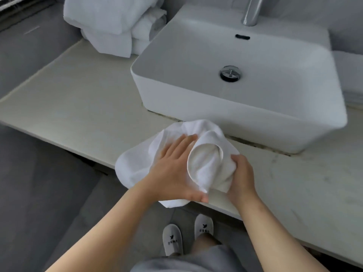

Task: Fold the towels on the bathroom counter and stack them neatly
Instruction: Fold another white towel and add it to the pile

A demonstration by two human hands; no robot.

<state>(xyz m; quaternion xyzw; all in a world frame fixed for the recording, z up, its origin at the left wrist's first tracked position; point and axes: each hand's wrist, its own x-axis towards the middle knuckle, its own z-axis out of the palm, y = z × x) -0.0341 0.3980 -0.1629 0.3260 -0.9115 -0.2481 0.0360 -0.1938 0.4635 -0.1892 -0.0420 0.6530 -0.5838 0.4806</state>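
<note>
A small white towel (137, 163) lies crumpled at the front edge of the pale counter (78, 107), just in front of the sink, with part of it hanging over the edge. My left hand (172, 165) lies flat on the towel with straight fingers, pressing it down. My right hand (241, 173) grips a bunched fold of the same towel and lifts it, so the cloth forms a loop between the two hands. At the far left corner of the counter stands a pile of white towels (117, 22), loosely folded and uneven.
A white vessel sink (245, 114) with a metal drain (230, 73) and a chrome tap (251, 12) fills the counter's middle and right. Grey floor lies below at the left. My feet in grey slippers (186, 234) stand against the counter front.
</note>
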